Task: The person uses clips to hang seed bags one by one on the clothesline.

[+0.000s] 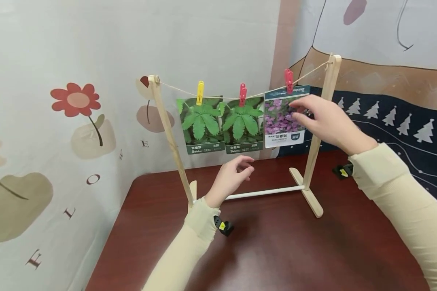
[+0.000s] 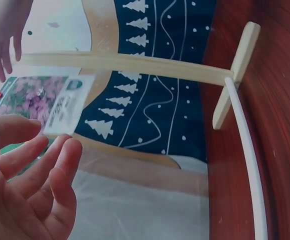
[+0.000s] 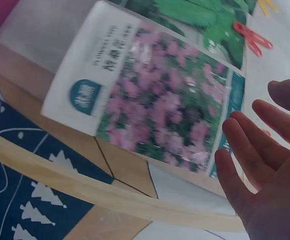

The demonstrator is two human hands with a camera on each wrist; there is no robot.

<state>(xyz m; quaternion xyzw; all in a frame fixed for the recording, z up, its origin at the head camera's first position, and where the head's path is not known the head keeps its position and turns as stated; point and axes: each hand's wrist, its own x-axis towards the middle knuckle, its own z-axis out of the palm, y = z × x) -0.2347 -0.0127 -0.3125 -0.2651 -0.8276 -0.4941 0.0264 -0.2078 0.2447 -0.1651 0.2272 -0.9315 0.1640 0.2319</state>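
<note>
Three seed packets hang from a string [image 1: 175, 88] on a wooden stand. The left packet [image 1: 202, 126] and middle packet [image 1: 243, 126] show green leaves; the right packet [image 1: 276, 121] shows purple flowers, its lettering upside down. A yellow clothespin [image 1: 200, 93] is on the left one, a red clothespin [image 1: 242, 95] on the middle one, another red clothespin [image 1: 289, 81] on the flower packet. My right hand [image 1: 325, 117] is beside the flower packet, fingers loosely bent around nothing. Below the middle packet, my left hand [image 1: 231, 178] holds nothing, its fingers relaxed.
The stand has a left wooden post [image 1: 171, 137], a right wooden post [image 1: 318, 133] on a foot [image 1: 311, 202], and a white crossbar [image 1: 266, 193] low between them. It stands on a dark red table [image 1: 276, 250], with printed cloth [image 1: 222, 36] behind.
</note>
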